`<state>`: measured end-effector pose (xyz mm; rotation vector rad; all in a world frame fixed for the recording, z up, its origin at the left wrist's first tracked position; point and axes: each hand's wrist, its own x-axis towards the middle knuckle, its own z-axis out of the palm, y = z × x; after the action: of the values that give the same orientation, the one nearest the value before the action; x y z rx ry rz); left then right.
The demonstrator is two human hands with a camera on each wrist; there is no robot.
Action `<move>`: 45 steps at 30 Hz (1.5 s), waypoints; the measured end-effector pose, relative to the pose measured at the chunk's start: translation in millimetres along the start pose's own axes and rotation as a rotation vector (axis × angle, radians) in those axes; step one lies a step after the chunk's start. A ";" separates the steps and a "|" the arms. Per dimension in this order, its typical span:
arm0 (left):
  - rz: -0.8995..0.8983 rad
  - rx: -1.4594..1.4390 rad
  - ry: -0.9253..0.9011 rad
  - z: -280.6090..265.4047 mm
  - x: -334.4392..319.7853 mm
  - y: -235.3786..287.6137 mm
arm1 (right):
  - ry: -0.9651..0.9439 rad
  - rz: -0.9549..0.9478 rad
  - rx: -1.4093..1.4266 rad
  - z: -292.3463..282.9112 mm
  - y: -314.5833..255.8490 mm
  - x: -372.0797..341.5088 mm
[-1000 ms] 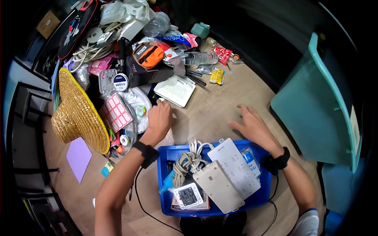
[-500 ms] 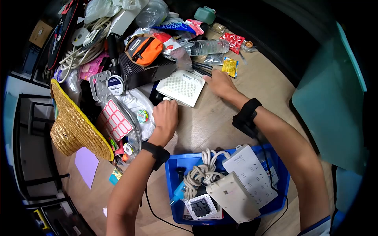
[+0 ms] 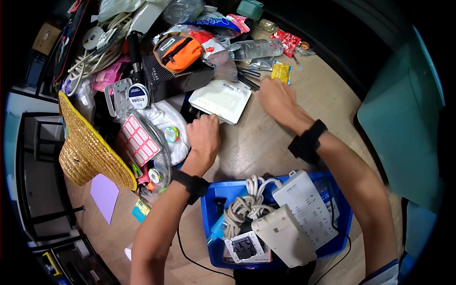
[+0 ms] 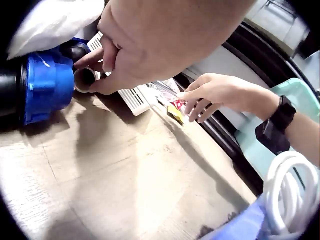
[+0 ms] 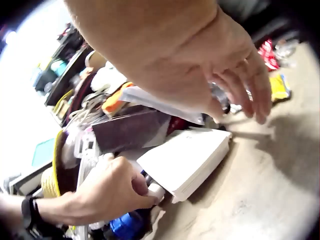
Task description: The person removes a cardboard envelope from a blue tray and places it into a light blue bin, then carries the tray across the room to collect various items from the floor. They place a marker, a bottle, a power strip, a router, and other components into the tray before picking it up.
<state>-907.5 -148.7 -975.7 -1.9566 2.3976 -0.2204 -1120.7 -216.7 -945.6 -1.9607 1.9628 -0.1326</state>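
My left hand pinches a short pale hollow tube between thumb and fingers, low over the table. Its round open end faces the left wrist camera, beside a ribbed blue collar on a black cylinder. A flat white router-like box with a vented top lies just beyond this hand. My right hand hovers with loosely bent fingers and nothing in them, as the left wrist view shows. Close to it are black pens and a yellow packet.
Nearest me, a blue tray holds power strips, a coiled cord and a socket. A heap with an orange pouch, a dark box and a plastic bottle fills the back left. A straw hat lies left; a teal bin stands right.
My right hand has moved from above the tray forward to the pens and yellow packet. My left hand stays by the router-like box, its grip kept. The head view has shifted.
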 end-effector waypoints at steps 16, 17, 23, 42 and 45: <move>-0.108 -0.064 0.009 -45.9 -57.7 9.8 | -0.053 -0.742 -0.500 65.9 -26.0 -15.7; -0.088 -0.081 0.046 -47.9 -63.5 7.6 | -0.001 -0.765 -0.399 60.9 -24.3 -20.2; -0.147 -0.025 0.025 -66.0 -90.4 1.2 | 0.048 -0.386 -0.094 55.0 -57.8 -28.6; 0.043 -0.071 0.202 -68.6 -141.7 -27.2 | -0.537 -0.225 0.270 -10.0 -15.3 -34.1; 0.046 -0.079 0.208 -65.7 -140.0 -25.4 | -0.581 -0.178 0.278 -36.8 -4.5 -63.1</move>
<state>-862.1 -11.2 -915.6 -2.0001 2.6136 -0.3493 -1130.0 -161.7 -898.2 -1.7365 1.3240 0.1057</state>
